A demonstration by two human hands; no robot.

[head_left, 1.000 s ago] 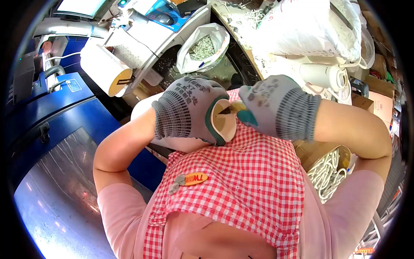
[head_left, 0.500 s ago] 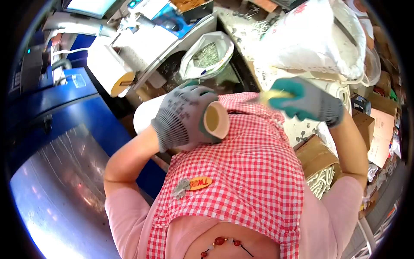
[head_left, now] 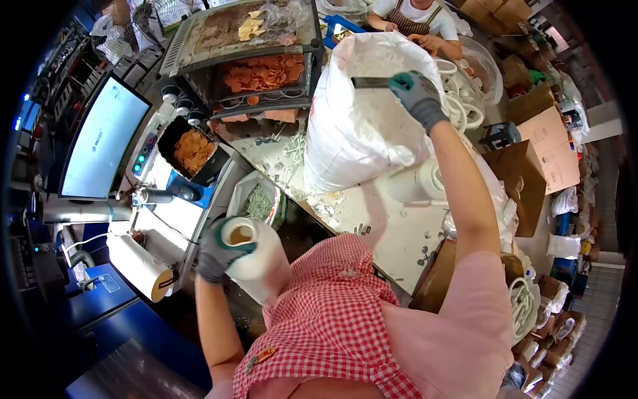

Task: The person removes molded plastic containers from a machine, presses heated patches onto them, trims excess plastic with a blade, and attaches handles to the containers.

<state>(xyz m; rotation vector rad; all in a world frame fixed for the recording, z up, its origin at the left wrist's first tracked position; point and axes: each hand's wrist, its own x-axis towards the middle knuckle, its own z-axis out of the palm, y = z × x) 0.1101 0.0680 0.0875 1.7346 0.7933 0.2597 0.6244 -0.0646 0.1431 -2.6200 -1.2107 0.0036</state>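
Observation:
My left hand, in a grey and green work glove, is wrapped round the top end of a white roll with a brownish hollow core. The roll leans against my red checked apron. My gloved right hand is stretched out over a large open white sack. Its fingers close on the end of a dark flat bar that reaches across the sack's mouth. What lies deep in the sack is hard to make out.
An oven-like box holding orange-brown pieces stands at the back. A monitor is on the left. A small bag of thin metal pieces hangs by the table. Cardboard boxes stand right. A co-worker sits opposite.
My view has tilted up. My right hand has moved from near my apron, where it held a blurred yellow-handled tool, out to the sack. My left hand still holds the roll.

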